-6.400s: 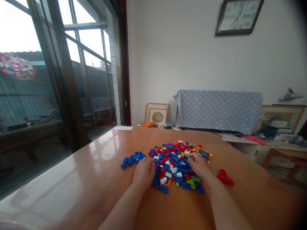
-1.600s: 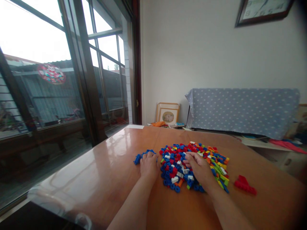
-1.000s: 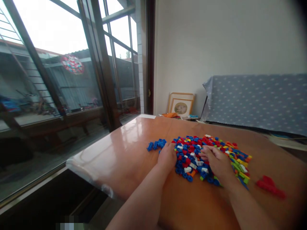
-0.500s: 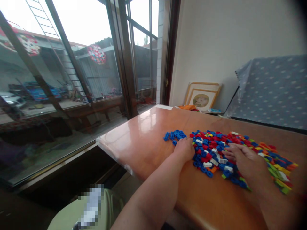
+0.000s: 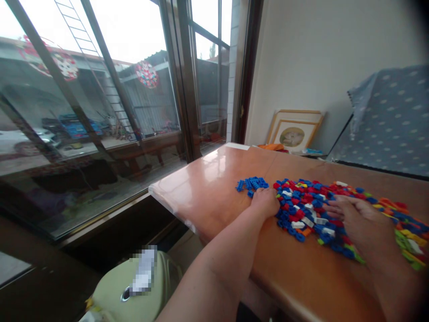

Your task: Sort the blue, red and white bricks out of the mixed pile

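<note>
A spread-out pile of small plastic toy bricks (image 5: 298, 210) in blue, red, white, orange, yellow and green lies on the brown table (image 5: 214, 205). At its left edge rests my left hand (image 5: 266, 202), fingers curled down, their tips hidden. Just beyond that hand is a separate cluster of blue toy bricks (image 5: 252, 183). My right hand (image 5: 363, 219) hovers over the middle of the pile with its fingers bent together. A blue brick shows by its fingertips; I cannot tell whether it is held or lies behind them.
A pale green stool (image 5: 134, 286) stands below the table's left side. Large windows (image 5: 140, 103) run along the left. Framed pictures (image 5: 295, 134) lean against the back wall, and a grey-blue dotted cloth (image 5: 395, 120) covers something at the right.
The view has turned a little left, so everything sits further right. Both hands stay at about the same places by the pile. The right fingers have shifted slightly.
</note>
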`<state>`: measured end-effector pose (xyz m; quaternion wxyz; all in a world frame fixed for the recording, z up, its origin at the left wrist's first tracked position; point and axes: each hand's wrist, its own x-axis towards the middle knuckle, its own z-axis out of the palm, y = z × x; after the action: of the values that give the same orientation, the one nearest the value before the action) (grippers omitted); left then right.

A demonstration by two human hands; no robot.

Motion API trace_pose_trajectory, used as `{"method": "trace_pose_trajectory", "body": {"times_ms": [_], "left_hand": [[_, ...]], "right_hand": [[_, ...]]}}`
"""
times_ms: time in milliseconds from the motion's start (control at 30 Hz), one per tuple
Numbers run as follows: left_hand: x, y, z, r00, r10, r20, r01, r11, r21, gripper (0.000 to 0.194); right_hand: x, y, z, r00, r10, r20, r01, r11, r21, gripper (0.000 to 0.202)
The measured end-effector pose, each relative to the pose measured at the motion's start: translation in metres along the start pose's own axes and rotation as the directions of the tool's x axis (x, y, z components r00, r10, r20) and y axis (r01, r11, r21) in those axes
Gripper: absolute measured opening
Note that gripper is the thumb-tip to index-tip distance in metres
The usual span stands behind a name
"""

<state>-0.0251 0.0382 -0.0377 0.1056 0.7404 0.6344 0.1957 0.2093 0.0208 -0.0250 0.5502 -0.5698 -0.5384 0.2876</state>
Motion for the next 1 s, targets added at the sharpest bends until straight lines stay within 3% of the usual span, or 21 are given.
{"method": "trace_pose_trajectory", "body": {"times_ms": [333, 600, 800, 900, 1000], "left_hand": [[0.016, 0.007, -0.003, 0.989, -0.14, 0.051, 0.139, 0.99, 0.022, 0.033], [0.032, 0.004, -0.004, 0.982, -0.187, -0.004, 0.187, 0.982, 0.011, 0.029], [0.041, 0.002, 0.002, 0.963, -0.25, -0.098, 0.244, 0.967, -0.068, 0.03], [0.043, 0.009, 0.002, 0.965, -0.22, -0.145, 0.203, 0.971, -0.125, 0.03], [0.045, 0.024, -0.002, 0.98, -0.1, -0.172, 0.07, 0.982, -0.173, 0.031]], "right_hand": [[0.003, -0.002, -0.001, 1.0, 0.002, -0.018, -0.001, 1.0, 0.024, 0.037], [0.018, 0.002, -0.013, 0.994, -0.05, -0.099, 0.058, 0.996, 0.071, 0.042], [0.028, -0.001, -0.028, 0.982, -0.002, -0.191, 0.03, 0.99, 0.141, 0.041], [0.032, -0.001, -0.033, 0.976, 0.03, -0.215, 0.001, 0.99, 0.142, 0.04], [0.034, -0.002, -0.036, 0.97, 0.058, -0.235, -0.023, 0.989, 0.148, 0.042]]}}
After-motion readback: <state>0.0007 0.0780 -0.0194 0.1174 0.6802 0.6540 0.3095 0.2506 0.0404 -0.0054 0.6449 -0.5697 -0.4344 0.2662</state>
